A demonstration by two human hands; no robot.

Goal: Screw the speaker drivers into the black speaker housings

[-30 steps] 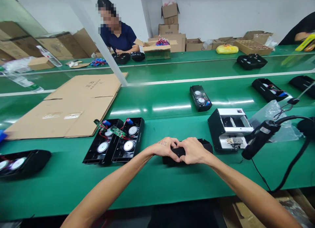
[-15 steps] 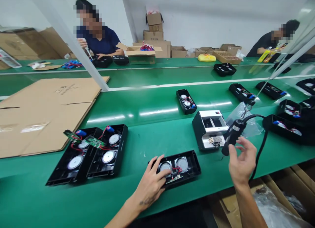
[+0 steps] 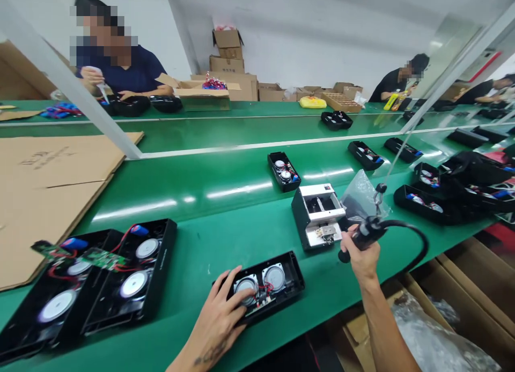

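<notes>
My left hand [image 3: 225, 302] grips the left end of a black speaker housing [image 3: 286, 294], its fingers reaching over the edge onto one speaker. Two round speakers [image 3: 274, 277], red wires and a small circuit board [image 3: 257, 306] lie inside that housing. My right hand [image 3: 364, 257] is closed around a black electric screwdriver [image 3: 368, 232], which hangs from a cord and is tilted, its lower end toward the left. A white and black screw feeder [image 3: 317, 216] stands just left of the screwdriver. Whether a screw sits on the bit cannot be made out.
Two open housings [image 3: 151, 278] with dangling green circuit boards [image 3: 105, 258] lie at left beside flat cardboard [image 3: 52, 200]. More housings [image 3: 284, 171] sit on the green belt and at right. Co-workers [image 3: 120, 66] work across the line. Boxes [image 3: 454, 297] stand below the bench edge.
My right hand, open beside the screwdriver before, has closed around it and tilted it. My left hand stays on the housing. The view has shifted to the right.
</notes>
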